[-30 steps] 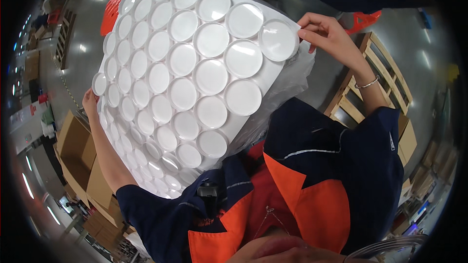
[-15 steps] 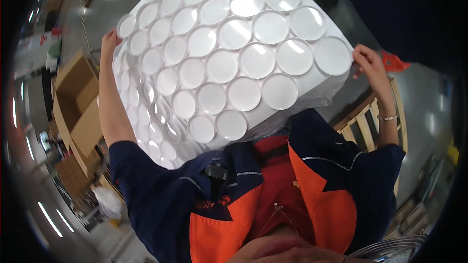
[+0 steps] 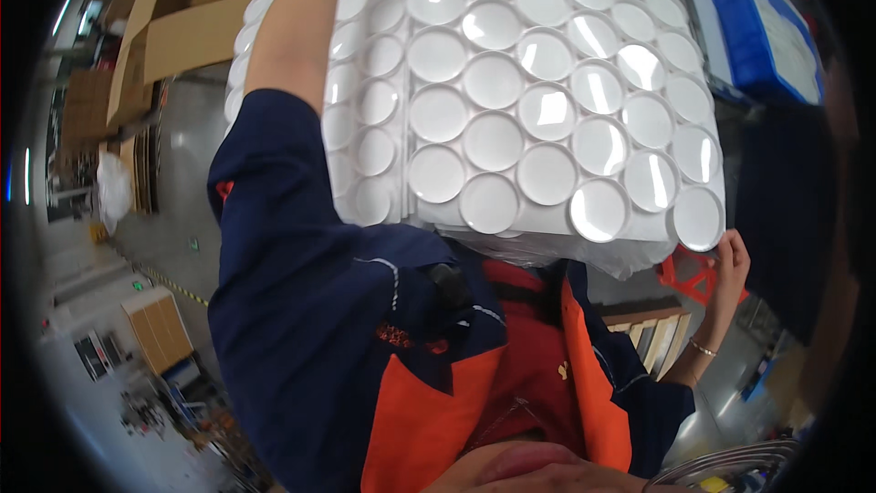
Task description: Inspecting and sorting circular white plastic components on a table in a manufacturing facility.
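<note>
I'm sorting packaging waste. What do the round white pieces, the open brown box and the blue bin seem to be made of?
Round white pieces: smooth and glossy, probably plastic, given bright reflections and thin rims.
Open brown box: matte cardboard, by its colour and folding flaps.
Blue bin: likely moulded plastic, from its even colour and smooth walls.

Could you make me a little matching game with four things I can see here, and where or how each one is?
1. Right hand
2. Round discs
3. Open cardboard box
4. Plastic bin

A. Brown, at the upper left of the picture
B. Blue, at the upper right of the picture
C. At the lower right corner of the white sheet
D. White and shiny, in staggered rows on the sheet

Pairs: 1-C, 2-D, 3-A, 4-B
</note>
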Demonstrator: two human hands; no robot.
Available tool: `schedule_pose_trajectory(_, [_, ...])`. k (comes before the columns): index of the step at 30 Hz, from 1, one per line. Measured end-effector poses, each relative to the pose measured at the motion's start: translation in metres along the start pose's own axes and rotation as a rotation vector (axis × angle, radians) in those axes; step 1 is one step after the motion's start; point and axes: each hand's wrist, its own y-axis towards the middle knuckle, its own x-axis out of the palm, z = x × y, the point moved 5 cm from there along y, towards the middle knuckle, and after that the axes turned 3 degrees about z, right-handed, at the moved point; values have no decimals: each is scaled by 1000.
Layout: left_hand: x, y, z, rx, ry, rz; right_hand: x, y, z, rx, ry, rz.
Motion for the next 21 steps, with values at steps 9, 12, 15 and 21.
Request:
schedule_pose_trajectory(9, [-15,24,-21,44,-159,77,-9,5,-4,-107,-25,37])
schedule_pose_trajectory(12, [-30,30,-10,97,-139,101,-14,9,-16,-191,-63,63])
schedule_pose_trajectory(15, [-50,35,-3,74,-228,64,-21,15,-28,-233,-77,81])
schedule_pose_trajectory(21, [-105,1,-19,71,-235,52,-18,18,-48,-351,-148,10])
